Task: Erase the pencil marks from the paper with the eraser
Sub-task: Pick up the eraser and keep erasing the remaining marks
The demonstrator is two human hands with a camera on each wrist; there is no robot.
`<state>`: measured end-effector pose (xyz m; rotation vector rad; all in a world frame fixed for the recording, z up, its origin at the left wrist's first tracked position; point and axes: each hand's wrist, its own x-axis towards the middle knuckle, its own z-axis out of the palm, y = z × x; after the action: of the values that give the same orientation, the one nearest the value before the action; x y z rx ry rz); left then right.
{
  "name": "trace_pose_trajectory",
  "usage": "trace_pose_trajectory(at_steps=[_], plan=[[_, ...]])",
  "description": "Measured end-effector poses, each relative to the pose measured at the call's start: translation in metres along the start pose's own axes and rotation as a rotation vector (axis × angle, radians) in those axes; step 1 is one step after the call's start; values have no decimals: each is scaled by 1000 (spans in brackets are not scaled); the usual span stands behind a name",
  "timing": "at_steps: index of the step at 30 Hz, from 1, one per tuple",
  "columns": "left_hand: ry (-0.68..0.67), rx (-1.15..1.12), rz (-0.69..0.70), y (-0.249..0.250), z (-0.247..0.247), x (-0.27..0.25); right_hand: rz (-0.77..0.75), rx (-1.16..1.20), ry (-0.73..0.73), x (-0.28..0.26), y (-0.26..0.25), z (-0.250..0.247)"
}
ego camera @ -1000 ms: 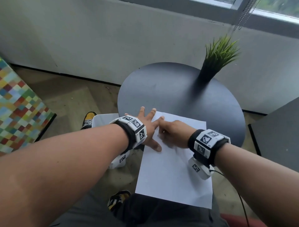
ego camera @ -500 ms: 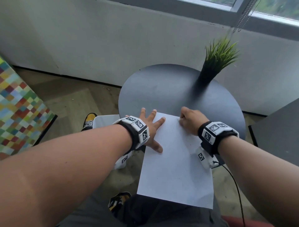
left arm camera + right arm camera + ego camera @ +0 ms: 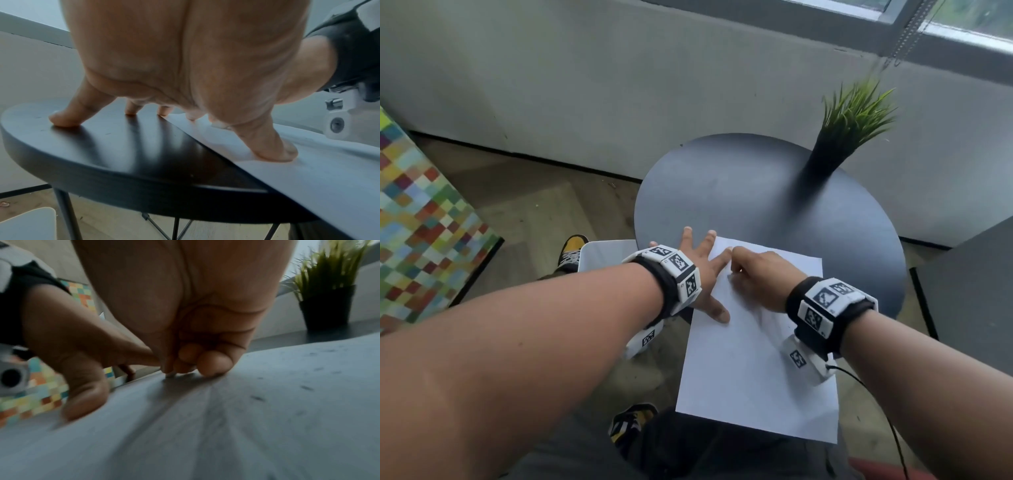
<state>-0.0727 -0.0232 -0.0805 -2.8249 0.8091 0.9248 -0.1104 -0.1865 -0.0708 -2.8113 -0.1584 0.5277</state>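
Observation:
A white sheet of paper lies on the round dark table, its near end hanging over the edge toward me. My left hand is spread flat, its thumb pressing the paper's left edge and the other fingers on the tabletop. Close beside the left index finger, my right hand is curled at the paper's far left corner. It pinches a small pale eraser, of which only the tip shows, pressed on the sheet. Dark specks dot the paper.
A potted grass plant stands at the table's far right. A white bin sits on the floor left of the table, and a colourful chequered panel further left. Another dark surface lies at the right.
My right hand swept from the paper's left to its far right edge and is now back at the far left corner. The left hand has stayed pressed in place.

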Motion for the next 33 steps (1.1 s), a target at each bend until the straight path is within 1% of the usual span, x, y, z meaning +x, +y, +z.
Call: trace_pose_trajectory(at_steps=[1, 4, 5, 6, 9, 10, 15, 16, 17, 19, 20, 21, 24, 25, 26, 27, 29, 30, 31, 33], plan=[[2, 1, -1, 1, 0, 0, 23, 10, 13, 2, 1, -1], [0, 6, -13, 2, 0, 0, 180, 75, 111, 17, 15, -16], [-3, 5, -16, 2, 0, -1, 204, 76, 125, 20, 17, -19], [-5, 4, -18, 1, 0, -1, 201, 63, 114, 22, 14, -20], [1, -4, -15, 2, 1, -2, 126, 35, 24, 18, -6, -8], [1, -5, -15, 2, 1, -2, 125, 41, 22, 17, -7, -6], [-8, -16, -21, 3, 0, -3, 285, 105, 152, 24, 23, -28], [-5, -20, -19, 2, 1, -3, 269, 96, 154, 20, 23, -28], [0, -22, -16, 2, 2, -3, 218, 71, 127, 17, 19, -25], [3, -18, -11, 1, 2, -3, 80, 17, 19, 4, 6, -12], [-2, -17, -12, 1, 1, -2, 52, 11, -7, -1, 5, -8], [-8, -19, -13, 2, 1, -2, 77, 23, 2, -3, 9, -10], [-13, -22, -14, 2, 1, -1, 262, 102, 113, 3, 34, -23], [-17, -24, -14, 1, 2, -1, 282, 103, 135, 3, 37, -25], [-15, -26, -12, 1, 2, -1, 263, 90, 135, 2, 33, -24], [-9, -29, -9, 1, 3, 0, 210, 65, 100, 0, 23, -20], [1, -34, -1, 0, 3, -1, 42, 27, -11, -9, -2, -4], [2, -38, 2, 0, 3, -1, -6, 23, -41, -13, -8, 1], [2, -42, 3, 0, 3, -1, -1, 24, -31, -12, -8, 1], [-4, -47, 0, 0, 2, -1, 146, 85, 51, -2, 6, -10]])
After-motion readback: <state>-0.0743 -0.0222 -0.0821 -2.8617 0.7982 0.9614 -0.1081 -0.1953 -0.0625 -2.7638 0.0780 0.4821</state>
